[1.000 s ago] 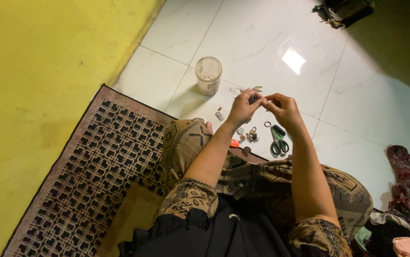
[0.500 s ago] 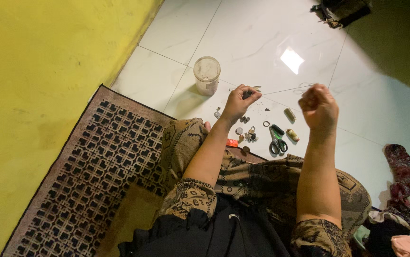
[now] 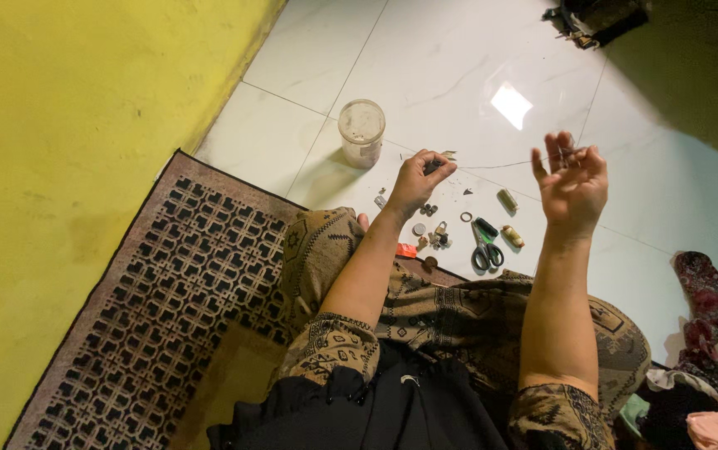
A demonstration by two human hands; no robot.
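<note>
My left hand (image 3: 417,181) pinches a small dark spool (image 3: 431,167) above the white tiled floor. A thin thread (image 3: 492,164) runs from it to my right hand (image 3: 573,181), which is raised with fingers spread and the thread's end pinched at the fingertips. Below my hands lie green-handled scissors (image 3: 486,244), two small thread spools (image 3: 508,201) (image 3: 512,237), a metal ring (image 3: 466,217), a small padlock (image 3: 441,234) and other tiny bits.
A clear plastic jar (image 3: 361,132) stands on the tile beyond my left hand. A patterned rug (image 3: 167,275) lies along the yellow wall (image 3: 67,125). Crumpled cloth (image 3: 713,325) sits at the right; a dark object (image 3: 596,17) is at the top.
My hands were together at the spool. The right hand pulled away to the right, drawing thread out, then opened its fingers and rose slightly. The left hand stayed nearly in place.
</note>
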